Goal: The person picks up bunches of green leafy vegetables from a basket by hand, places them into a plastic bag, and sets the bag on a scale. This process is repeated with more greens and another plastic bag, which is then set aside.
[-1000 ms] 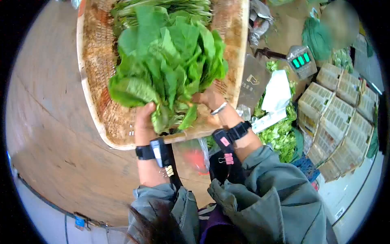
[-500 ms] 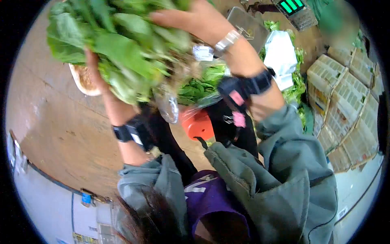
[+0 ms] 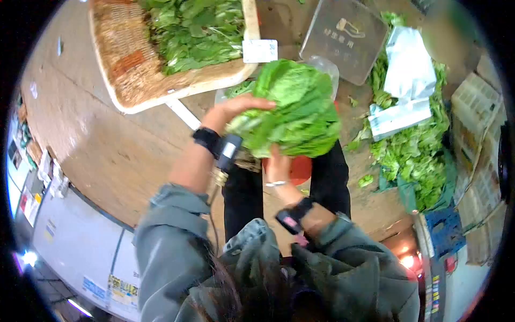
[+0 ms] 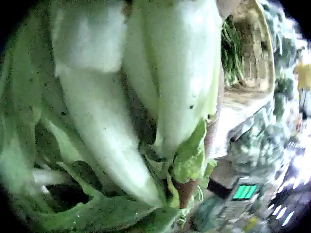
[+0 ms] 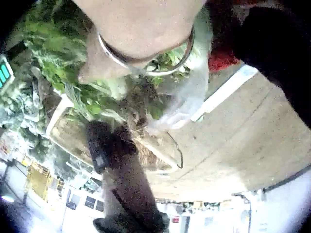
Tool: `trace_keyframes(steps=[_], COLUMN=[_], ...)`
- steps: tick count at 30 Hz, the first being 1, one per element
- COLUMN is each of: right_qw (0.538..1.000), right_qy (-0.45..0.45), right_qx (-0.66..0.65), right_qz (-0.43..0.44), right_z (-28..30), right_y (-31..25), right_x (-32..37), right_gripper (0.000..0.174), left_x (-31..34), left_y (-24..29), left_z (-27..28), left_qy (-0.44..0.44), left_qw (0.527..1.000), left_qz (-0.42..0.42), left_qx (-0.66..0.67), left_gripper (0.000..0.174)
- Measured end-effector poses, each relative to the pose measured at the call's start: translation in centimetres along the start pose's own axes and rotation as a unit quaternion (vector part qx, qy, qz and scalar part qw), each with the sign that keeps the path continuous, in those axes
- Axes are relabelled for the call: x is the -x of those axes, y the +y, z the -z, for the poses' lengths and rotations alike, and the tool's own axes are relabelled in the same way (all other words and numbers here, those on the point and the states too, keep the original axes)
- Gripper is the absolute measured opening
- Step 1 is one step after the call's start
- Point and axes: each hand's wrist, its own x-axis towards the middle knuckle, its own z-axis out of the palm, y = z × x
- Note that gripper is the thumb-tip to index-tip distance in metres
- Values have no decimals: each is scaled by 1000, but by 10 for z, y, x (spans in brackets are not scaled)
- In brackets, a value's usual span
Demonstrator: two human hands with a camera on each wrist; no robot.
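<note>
While the leafy green bunch (image 3: 303, 110) points its pale stalks (image 3: 237, 126) left, the left hand (image 3: 236, 109) grips them; the right hand (image 3: 277, 168) touches nearer leaves, finger curl unclear.

Head cam: overhead, facing steeply down on left hand (image 3: 236, 107) and right hand (image 3: 277, 167), mid-frame. Left-wrist cam: nearly against leafy greens (image 4: 104, 111), left and centre. Right-wrist cam: close to bangle (image 5: 154, 73), top centre; view inverted. Basket (image 3: 119, 43) common to all three; scale display (image 4: 244, 191) shared by wrist views, lower right and far left
</note>
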Motion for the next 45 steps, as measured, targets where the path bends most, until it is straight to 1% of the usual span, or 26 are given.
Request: trace_keyframes(steps=[1, 2, 4, 7, 8, 9, 11, 12, 13, 15, 17, 19, 21, 23, 24, 25, 27, 29, 33, 34, 37, 39, 41, 42, 44, 45], right_qw=[963, 992, 991, 986, 979, 988, 982, 943, 964, 952, 934, 775, 695, 660, 628, 626, 748, 781, 767, 714, 656, 610, 606, 597, 581, 579], right_qy=[-74, 111, 117, 80, 19, -6, -54, -183, -218, -302, -321, -396, -440, -376, -344, -351, -435, -431, -219, -162, -116, -145, -169, -171, -180, -183], right_qx=[126, 61, 58, 147, 172, 153, 181, 226, 136, 6, 157, 472, 568, 642, 656, 656, 501, 450, 518, 512, 584, 630, 633, 659, 689, 690], right_qz=[-228, -14, -26, -6, -109, -7, -12, -163, -64, -53, -3, 138, 8, 103, 237, 235, -15, -49, 310, 449, 463, 457, 451, 425, 394, 395], right_z=[-14, -50, -78, -103, -104, -106, -104, -92, -80, -72, -40, -7, 17, 29, 33, 25, 2, -12, -34, -37, -55, -54, -49, -44, -37, -36], right_y=[-12, 25, 65, 112, 122, 132, 156, 145, 141, 184, 168, 160, 118, 107, 90, 70, 36, 27, 9, 11, 4, 14, 25, 30, 34, 35], right_x=[-8, -11, -25, -33, -35, -39, -49, -63, -64, -78, -87, -88, -85, -47, -31, -28, -42, -58, -65, -78, -117, -139, -143, -141, -133, -130], right_gripper=[54, 58, 60, 60, 61, 40, 71, 76, 74, 67, 59, 55, 55, 56, 61, 61, 65, 63, 35, 52, 77, 96, 94, 92, 85, 85], left_x=[-6, -22, -51, -80, -89, -98, -83, -91, -94, -87, -86, -93, -99, -100, -101, -103, -101, -92, -86, -80, -78, -75, -60, -39, -1, 11], left_y=[-2, -14, -42, -81, -89, -100, -72, -73, -72, -73, -80, -94, -105, -114, -119, -124, -124, -117, -111, -105, -126, -118, -115, -116, -146, -160], left_z=[14, 20, 35, 58, 64, 70, 59, 66, 72, 74, 75, 73, 69, 66, 65, 63, 60, 54, 58, 58, 77, 78, 74, 72, 95, 110], left_qy=[-39, -44, -52, 5, 13, 18, 69, 128, 185, 182, 245, 271, 296, 306, 307, 279, 259, 233, 222, 199, 143, 134, 156, 205, 327, 329], left_qw=[994, 994, 988, 955, 943, 930, 918, 861, 785, 819, 815, 820, 826, 825, 828, 848, 864, 872, 875, 887, 889, 883, 847, 857, 922, 921], left_qz=[84, 99, 119, 118, 109, 97, 121, 77, 31, 39, -11, 12, 36, 42, 45, 62, 77, 76, 61, 69, -29, 7, 18, 14, -179, -179], left_qx=[65, -12, -90, -274, -314, -354, -370, -485, -590, -543, -526, -504, -478, -473, -468, -446, -425, -423, -425, -411, -434, -450, -508, -472, -108, -106], left_gripper=[57, 64, 72, 89, 93, 97, 101, 97, 92, 94, 100, 102, 104, 107, 107, 106, 106, 104, 96, 93, 82, 72, 65, 58, 52, 52])
